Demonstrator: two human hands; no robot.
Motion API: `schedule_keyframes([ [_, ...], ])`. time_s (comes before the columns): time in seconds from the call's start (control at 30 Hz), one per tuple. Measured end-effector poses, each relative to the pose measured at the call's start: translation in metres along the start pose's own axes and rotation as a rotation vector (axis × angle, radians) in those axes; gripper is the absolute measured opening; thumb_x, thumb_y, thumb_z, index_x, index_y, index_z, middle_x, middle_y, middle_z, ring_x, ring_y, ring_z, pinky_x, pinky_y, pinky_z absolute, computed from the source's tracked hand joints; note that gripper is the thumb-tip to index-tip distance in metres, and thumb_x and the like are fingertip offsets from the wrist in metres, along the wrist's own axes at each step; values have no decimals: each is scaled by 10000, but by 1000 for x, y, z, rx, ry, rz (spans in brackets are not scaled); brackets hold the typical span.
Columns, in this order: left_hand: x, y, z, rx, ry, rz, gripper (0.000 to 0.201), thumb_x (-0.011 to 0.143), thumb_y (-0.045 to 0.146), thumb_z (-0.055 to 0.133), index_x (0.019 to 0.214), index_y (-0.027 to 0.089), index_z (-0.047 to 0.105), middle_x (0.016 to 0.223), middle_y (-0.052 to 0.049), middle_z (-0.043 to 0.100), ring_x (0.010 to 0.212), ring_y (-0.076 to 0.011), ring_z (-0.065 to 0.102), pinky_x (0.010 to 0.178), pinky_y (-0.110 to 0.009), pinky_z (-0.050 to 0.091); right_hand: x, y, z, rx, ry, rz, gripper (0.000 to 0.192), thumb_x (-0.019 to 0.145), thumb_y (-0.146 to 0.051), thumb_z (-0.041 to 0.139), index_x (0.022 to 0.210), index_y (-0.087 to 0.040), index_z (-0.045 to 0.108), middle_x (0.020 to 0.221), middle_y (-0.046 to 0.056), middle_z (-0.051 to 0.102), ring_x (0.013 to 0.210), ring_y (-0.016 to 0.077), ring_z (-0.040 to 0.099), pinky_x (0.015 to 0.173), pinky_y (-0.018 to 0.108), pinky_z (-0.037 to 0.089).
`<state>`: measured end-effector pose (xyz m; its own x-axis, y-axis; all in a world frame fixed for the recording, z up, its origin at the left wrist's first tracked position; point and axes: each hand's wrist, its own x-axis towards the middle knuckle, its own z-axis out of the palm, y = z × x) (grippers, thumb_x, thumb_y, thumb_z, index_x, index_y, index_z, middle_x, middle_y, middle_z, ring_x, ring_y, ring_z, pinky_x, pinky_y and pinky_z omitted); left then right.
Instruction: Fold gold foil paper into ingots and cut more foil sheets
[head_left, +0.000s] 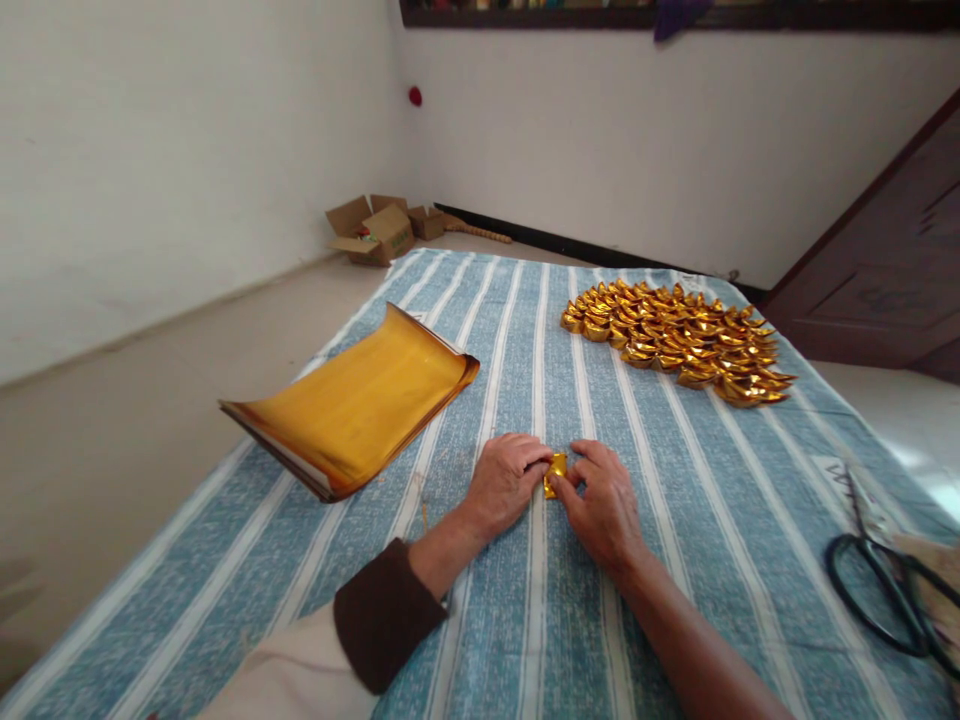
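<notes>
A small folded piece of gold foil paper (556, 470) lies on the striped cloth between my two hands. My left hand (508, 480) grips its left edge, thumb and fingers closed on it. From the other side, my right hand (604, 495) presses its thumb on the paper, fingers curled close by. To the left rests a stack of gold foil sheets (360, 395) with curled edges. Beyond my right hand stand many folded gold paper ingots (675, 335), packed in rows.
Black-handled scissors (874, 575) lie at the right edge of the table, on the blue and white striped cloth (517, 330). Open cardboard boxes (382, 232) stand on the floor by the far wall. A dark red door (885, 260) is at the right.
</notes>
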<state>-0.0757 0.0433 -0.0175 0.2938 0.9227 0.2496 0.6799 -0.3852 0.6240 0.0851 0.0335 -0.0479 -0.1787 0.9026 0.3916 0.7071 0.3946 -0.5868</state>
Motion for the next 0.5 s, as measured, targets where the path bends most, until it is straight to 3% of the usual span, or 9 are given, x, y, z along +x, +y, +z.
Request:
schedule_keyframes([
  [0.3, -3, -1, 5, 31, 31, 5, 91, 834, 121, 660, 874, 191, 700, 902, -13, 715, 911, -188, 645, 859, -331, 445, -1, -1, -1, -5, -2, 6, 205, 820, -257, 594, 627, -210, 545, 1080, 114, 624, 1045, 269, 554, 919, 461, 430],
  [0.5, -3, -4, 7, 40, 42, 20, 69, 847, 146, 653, 868, 194, 698, 900, -17, 716, 904, -188, 646, 861, -340, 450, -4, -2, -3, 51, 45, -73, 144, 856, -257, 577, 721, -213, 605, 1029, 92, 628, 1017, 234, 574, 900, 426, 455],
])
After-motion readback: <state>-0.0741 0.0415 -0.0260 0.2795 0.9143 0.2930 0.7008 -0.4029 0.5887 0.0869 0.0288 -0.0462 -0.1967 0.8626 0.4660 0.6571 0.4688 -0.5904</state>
